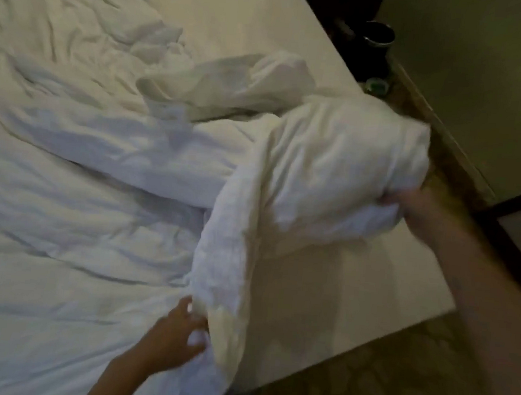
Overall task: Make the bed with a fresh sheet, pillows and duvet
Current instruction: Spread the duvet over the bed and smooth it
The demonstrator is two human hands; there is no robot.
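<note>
Dim, warm room light is falling on the duvet (105,158), which is showing bluish shadows; both hands (178,332) are smearing with motion blur, and the floor (378,381) is sinking into murk.

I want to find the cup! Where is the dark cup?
The dark cup sits at the top right of the head view, beyond the bed's far edge, just above a green object.
</note>
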